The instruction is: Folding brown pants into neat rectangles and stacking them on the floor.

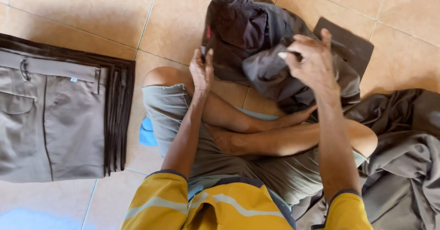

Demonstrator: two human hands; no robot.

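I sit cross-legged on a tiled floor with a crumpled dark brown garment (247, 33) lying in front of my knees. My left hand (201, 69) pinches the garment's left edge beside my left knee. My right hand (311, 62) is closed on a bunched fold of the same cloth and lifts it a little. Part of the garment spreads flat on the tiles behind my right hand.
A neat stack of folded brown trousers (59, 115) lies on the floor to my left. A loose heap of grey-brown cloth (403, 156) lies at my right side. Something blue (147, 133) shows under my left thigh.
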